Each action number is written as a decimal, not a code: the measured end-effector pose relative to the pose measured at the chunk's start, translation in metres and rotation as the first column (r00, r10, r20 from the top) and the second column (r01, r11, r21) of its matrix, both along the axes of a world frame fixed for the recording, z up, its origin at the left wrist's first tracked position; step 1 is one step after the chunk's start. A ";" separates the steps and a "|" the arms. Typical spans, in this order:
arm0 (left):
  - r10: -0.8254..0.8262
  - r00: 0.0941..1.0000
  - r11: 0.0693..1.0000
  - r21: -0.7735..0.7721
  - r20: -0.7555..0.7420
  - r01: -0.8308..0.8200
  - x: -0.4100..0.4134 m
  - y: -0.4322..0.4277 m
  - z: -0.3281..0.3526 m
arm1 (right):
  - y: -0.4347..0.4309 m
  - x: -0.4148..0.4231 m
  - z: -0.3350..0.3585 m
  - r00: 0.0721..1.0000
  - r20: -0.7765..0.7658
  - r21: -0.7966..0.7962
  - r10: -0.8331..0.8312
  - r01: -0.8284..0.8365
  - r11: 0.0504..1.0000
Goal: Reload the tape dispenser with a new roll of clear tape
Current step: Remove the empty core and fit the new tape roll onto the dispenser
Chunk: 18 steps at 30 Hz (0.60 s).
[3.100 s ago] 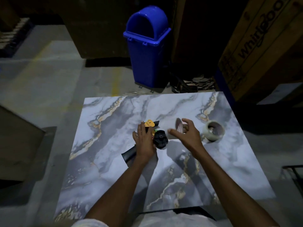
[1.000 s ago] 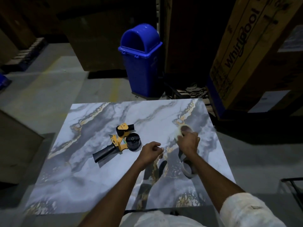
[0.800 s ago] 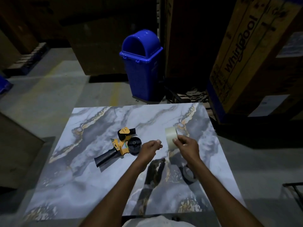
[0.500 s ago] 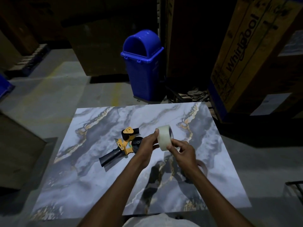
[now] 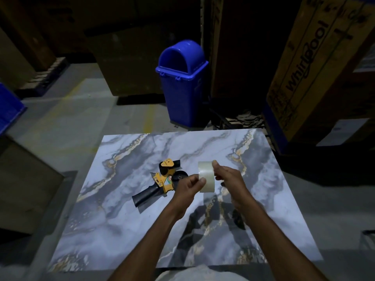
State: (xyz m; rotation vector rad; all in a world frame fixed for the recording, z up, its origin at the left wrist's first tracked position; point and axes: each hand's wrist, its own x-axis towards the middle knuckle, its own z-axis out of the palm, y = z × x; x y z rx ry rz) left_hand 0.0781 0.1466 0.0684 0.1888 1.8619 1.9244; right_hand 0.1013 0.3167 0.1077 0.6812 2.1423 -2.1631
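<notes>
A new roll of clear tape (image 5: 207, 175) is held upright, edge toward me, above the marble table (image 5: 113, 230). My right hand (image 5: 230, 179) grips its right side, fingers over the top rim. My left hand (image 5: 187, 186) pinches the roll's near left edge with thumb and fingertips. The yellow and black tape dispenser (image 5: 160, 184) lies on its side on the table just left of my left hand, its black handle pointing toward the lower left and its black hub bare.
A blue swing-lid bin (image 5: 181, 84) stands on the floor beyond the table. Large cardboard boxes (image 5: 316, 63) rise at the back right. A brown box (image 5: 24, 185) sits low at the left. A dark ring-shaped shape (image 5: 237, 218) lies under my right forearm.
My right hand lifted the clear tape roll from the table's right side and carried it toward the middle. My left hand came up and took hold of the roll's left edge.
</notes>
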 end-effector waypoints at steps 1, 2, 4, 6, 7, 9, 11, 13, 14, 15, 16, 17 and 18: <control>-0.007 1.000 1.000 0.012 -0.010 0.008 0.001 -0.003 -0.002 | -0.001 -0.002 0.000 1.000 0.014 -0.021 0.005 -0.005 1.000; -0.015 1.000 1.000 0.028 -0.015 0.015 0.001 -0.005 -0.003 | -0.003 -0.002 0.002 1.000 0.025 -0.040 0.007 -0.006 0.999; -0.030 0.999 0.998 0.049 -0.014 0.030 0.003 -0.009 -0.005 | -0.009 0.000 0.002 1.000 0.000 -0.078 0.002 -0.002 0.997; -0.013 1.000 0.998 0.056 -0.009 0.013 0.004 -0.012 -0.004 | -0.015 0.005 -0.003 0.999 -0.053 -0.085 -0.005 0.001 0.996; 0.015 1.000 0.998 0.055 -0.003 -0.015 0.004 -0.013 -0.002 | -0.018 0.007 -0.008 0.997 -0.078 -0.072 -0.006 0.000 0.997; 0.091 0.996 0.994 0.058 0.015 -0.091 0.002 -0.013 0.001 | -0.023 0.013 -0.017 0.992 -0.124 -0.012 -0.014 0.013 1.000; 0.145 0.988 0.984 0.096 0.047 -0.149 0.000 -0.013 0.006 | -0.028 0.019 -0.023 0.989 -0.146 0.103 -0.005 0.021 0.995; 0.165 0.983 0.978 0.118 0.075 -0.173 -0.002 -0.013 0.010 | -0.031 0.025 -0.027 0.984 -0.176 0.167 0.022 0.008 0.986; 0.170 0.982 0.974 0.134 0.086 -0.180 -0.003 -0.013 0.011 | -0.032 0.028 -0.028 0.981 -0.192 0.190 0.039 -0.002 0.982; 0.167 0.981 0.971 0.154 0.098 -0.181 -0.003 -0.014 0.012 | -0.033 0.030 -0.028 0.977 -0.207 0.212 0.055 -0.011 0.977; 0.165 0.979 0.968 0.173 0.118 -0.184 -0.003 -0.014 0.012 | -0.034 0.032 -0.028 0.973 -0.220 0.231 0.070 -0.018 0.973; 0.161 0.977 0.964 0.188 0.138 -0.186 -0.004 -0.015 0.013 | -0.035 0.034 -0.028 0.969 -0.233 0.259 0.085 -0.022 0.966; 0.163 0.974 0.961 0.197 0.156 -0.192 -0.003 -0.015 0.015 | -0.036 0.035 -0.028 0.964 -0.246 0.297 0.100 -0.024 0.955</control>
